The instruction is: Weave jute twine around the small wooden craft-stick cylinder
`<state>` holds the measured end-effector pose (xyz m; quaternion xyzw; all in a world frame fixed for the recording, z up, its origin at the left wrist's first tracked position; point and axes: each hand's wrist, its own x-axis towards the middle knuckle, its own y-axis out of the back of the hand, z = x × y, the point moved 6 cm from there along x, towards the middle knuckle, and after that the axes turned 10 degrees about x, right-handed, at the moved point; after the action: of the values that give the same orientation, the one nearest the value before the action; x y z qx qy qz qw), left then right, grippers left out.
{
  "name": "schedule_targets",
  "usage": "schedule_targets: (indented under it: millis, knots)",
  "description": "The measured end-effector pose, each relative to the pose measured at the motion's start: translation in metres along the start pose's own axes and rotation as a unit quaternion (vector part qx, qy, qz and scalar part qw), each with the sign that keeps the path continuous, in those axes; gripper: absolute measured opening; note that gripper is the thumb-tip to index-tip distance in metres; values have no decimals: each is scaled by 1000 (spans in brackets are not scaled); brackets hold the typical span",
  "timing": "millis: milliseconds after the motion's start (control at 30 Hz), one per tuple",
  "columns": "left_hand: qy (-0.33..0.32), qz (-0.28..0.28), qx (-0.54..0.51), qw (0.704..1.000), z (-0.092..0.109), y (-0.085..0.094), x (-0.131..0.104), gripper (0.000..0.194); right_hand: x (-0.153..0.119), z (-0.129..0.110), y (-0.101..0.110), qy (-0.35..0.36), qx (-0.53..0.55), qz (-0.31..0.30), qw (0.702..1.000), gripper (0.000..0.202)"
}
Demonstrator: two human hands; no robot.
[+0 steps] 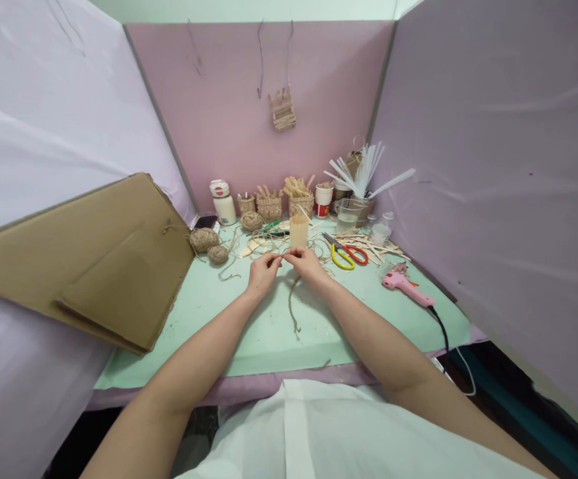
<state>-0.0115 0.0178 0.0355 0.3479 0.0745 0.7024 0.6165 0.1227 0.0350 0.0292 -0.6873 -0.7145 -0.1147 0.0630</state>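
My left hand (265, 271) and my right hand (304, 261) meet over the middle of the table, fingertips pinched close together. Between them runs a thin brown piece of twine (293, 306), whose loose end hangs below my right hand onto the green surface. Just behind my fingers stands a small cup-shaped piece of pale wooden sticks (298, 230), upright, with a stick poking from its top. Scissors (343, 253) with yellow and red handles lie right of my right hand. Balls of twine (203, 239) sit to the left.
A pink glue gun (408, 287) with a black cord lies at right. Loose wooden sticks (376, 246) are scattered behind it. Stick-filled baskets (269, 207), a white bottle (223, 202) and a water cup (347, 216) line the back. Cardboard (99, 266) leans at left.
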Motion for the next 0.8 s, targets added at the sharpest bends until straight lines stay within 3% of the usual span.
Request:
schedule_targets:
  millis: [333, 633, 800]
  knots:
    - [14, -42, -13, 999, 0, -7, 2, 17, 5, 0, 5, 41, -39, 11, 998, 15]
    - [27, -48, -14, 998, -6, -9, 2, 22, 1, 12, 1, -101, 79, -7, 992, 19]
    - [28, -56, -20, 998, -6, -11, 2, 21, -1, 14, -1, -136, 104, -11, 985, 20]
